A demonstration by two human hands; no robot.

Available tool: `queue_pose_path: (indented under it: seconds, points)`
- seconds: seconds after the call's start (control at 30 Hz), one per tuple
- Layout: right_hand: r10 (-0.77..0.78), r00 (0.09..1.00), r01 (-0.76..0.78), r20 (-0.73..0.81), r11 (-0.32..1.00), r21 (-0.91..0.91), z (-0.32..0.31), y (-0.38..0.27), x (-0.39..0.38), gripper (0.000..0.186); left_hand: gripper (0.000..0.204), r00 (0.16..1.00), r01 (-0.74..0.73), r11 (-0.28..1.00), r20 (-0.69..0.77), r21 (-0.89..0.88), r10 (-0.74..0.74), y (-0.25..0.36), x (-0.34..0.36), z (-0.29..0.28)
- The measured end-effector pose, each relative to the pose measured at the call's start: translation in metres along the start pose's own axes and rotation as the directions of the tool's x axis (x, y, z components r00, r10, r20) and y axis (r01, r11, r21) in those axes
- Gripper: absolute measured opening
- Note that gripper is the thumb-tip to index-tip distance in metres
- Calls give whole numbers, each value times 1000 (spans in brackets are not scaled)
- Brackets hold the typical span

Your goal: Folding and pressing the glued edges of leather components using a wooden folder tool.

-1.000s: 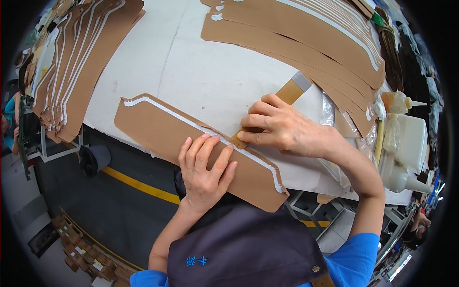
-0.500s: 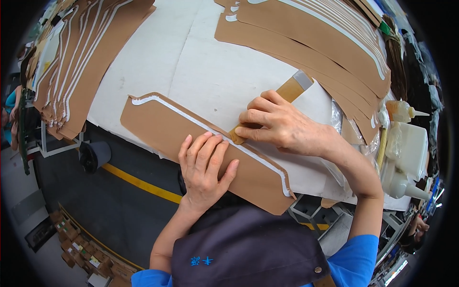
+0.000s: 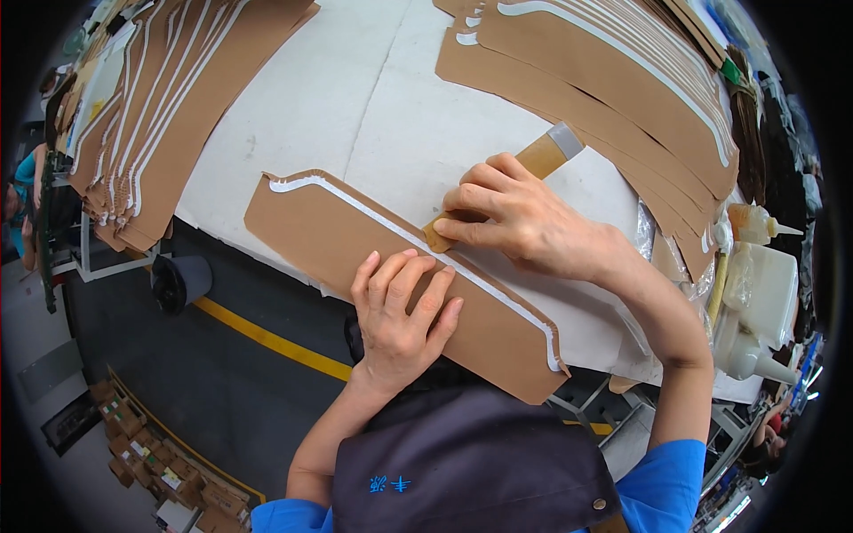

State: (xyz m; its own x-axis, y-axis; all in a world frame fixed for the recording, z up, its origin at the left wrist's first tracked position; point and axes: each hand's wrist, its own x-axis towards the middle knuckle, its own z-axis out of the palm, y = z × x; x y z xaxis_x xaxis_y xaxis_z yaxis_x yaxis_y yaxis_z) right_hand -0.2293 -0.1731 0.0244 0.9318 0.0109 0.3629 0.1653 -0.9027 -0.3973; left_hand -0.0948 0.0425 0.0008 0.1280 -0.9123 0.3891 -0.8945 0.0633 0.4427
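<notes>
A brown leather-like panel lies slanted at the table's front edge, its near side overhanging. A white strip runs along its far side, beside a narrow edge that looks notched at the corners and folded up. My left hand lies on the panel with fingers spread, tips by the strip. My right hand is closed round a flat yellow-brown bar with a grey band at its far end. The bar's near end touches the panel's far edge, close to my left fingertips. My palm hides the bar's middle.
Overlapping brown panels with white strips lie at the far right; another stack is at the left. Bottles and a white container stand at the right table edge. A grey bin is on the floor at left.
The view has shifted, so the table sits slightly farther right. Against the panel, my right hand and the bar have moved left along its far edge. My left hand stays on the panel.
</notes>
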Motion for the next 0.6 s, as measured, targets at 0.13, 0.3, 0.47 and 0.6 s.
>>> queue_pose_path:
  seconds: [0.13,0.3,0.47,0.6]
  points:
    - [8,1000,-8,4,1000,9,1,2,9,27,37,1000,3,1000,-10,-14,-3,0,-1,1]
    - [77,997,-76,-27,996,51,6,11,20,30,36,1000,-7,1000,-15,-19,6,0,0,2]
    - [456,868,-270,-198,766,583,-25,-9,29,40,34,1000,-8,1000,-15,-24,8,-4,-1,-2]
    - [622,763,-76,-175,355,932,-55,-25,26,30,33,999,-3,997,-36,-82,0,-6,1,-4]
